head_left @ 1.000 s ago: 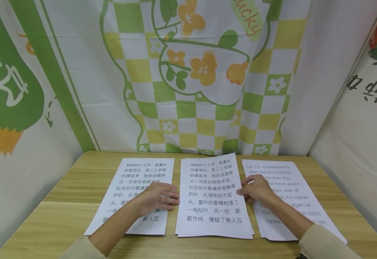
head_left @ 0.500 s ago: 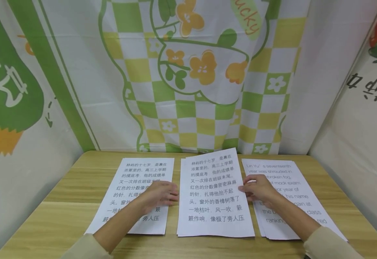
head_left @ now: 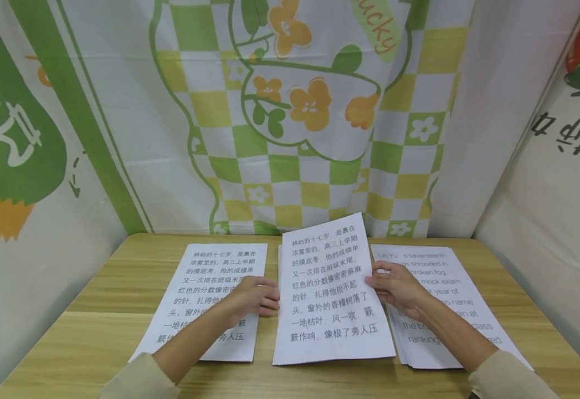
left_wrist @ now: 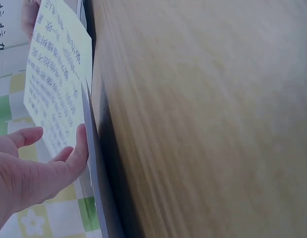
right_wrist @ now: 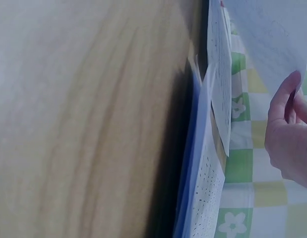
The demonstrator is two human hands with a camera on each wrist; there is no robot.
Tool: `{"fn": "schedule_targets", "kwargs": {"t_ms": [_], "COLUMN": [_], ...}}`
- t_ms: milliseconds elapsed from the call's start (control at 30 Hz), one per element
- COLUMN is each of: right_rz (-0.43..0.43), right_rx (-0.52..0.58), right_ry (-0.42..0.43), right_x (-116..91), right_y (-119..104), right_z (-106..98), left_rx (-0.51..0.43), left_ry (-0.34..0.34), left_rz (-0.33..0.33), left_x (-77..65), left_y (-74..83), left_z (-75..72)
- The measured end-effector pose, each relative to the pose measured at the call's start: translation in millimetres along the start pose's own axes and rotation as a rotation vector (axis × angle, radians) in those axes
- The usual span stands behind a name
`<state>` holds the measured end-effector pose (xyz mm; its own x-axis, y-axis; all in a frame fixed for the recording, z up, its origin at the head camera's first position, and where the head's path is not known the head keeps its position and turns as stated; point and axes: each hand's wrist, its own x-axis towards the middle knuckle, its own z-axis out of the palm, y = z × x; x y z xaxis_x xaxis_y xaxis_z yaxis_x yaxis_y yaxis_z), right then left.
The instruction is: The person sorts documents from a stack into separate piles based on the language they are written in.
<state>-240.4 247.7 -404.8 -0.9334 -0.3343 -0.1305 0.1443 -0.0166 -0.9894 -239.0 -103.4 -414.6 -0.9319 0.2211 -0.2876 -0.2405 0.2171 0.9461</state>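
My right hand [head_left: 400, 288] pinches the right edge of a printed paper sheet [head_left: 327, 293] with Chinese text. This sheet is tilted, its far edge raised over the middle stack of paper [right_wrist: 221, 84], which it mostly hides in the head view. The right wrist view shows the sheet's blank back [right_wrist: 272, 39] and the thumb and finger at its edge. My left hand [head_left: 250, 302] hovers or rests over the left stack of Chinese-text sheets [head_left: 220, 263], fingers loosely bent beside the lifted sheet's left edge. Whether those fingertips touch that edge, I cannot tell.
A stack of English-text sheets [head_left: 419, 266], slightly fanned, lies to the right, partly under my right forearm. All the paper is on a wooden table [head_left: 95, 310]. Behind it hangs a checkered curtain [head_left: 299, 166], with printed fabric walls at both sides.
The top sheet of the middle stack has risen, its far edge tilting higher as my right hand lifts it. My left hand has shifted slightly right and stays near the sheet's left edge.
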Motion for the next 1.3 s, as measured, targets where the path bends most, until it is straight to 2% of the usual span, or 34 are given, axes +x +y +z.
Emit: {"fn": "schedule_targets", "kwargs": {"t_ms": [167, 367, 500, 667, 767, 1000, 1300], "right_rz": [-0.016, -0.006, 0.002, 0.013, 0.024, 0.055, 0.088], "right_rx": [0.047, 0.043, 0.017, -0.072, -0.127, -0.217, -0.227], "right_ry": [-0.022, -0.027, -0.004, 0.077, 0.128, 0.181, 0.222], "right_x": [-2, -2, -1, 1, 3, 12, 28], "right_y": [-2, 3, 5, 5, 4, 1, 3], "right_z": [-1, 0, 5, 11, 16, 28, 50], "left_rx": [-0.011, -0.042, -0.054, -0.061, -0.059, -0.034, -0.013], "left_ry": [0.028, 0.079, 0.112, 0.136, 0.141, 0.183, 0.231], "left_rz": [-0.005, 0.022, 0.031, 0.042, 0.053, 0.043, 0.047], "left_x": [0.3, -1.9, -4.0, -6.2, -7.2, -11.3, -20.5], "left_y": [1.0, 0.9, 0.8, 1.8, 2.8, 4.2, 1.8], "left_z": [2.4, 2.0, -0.3, -5.0, -9.0, -22.4, -45.0]}}
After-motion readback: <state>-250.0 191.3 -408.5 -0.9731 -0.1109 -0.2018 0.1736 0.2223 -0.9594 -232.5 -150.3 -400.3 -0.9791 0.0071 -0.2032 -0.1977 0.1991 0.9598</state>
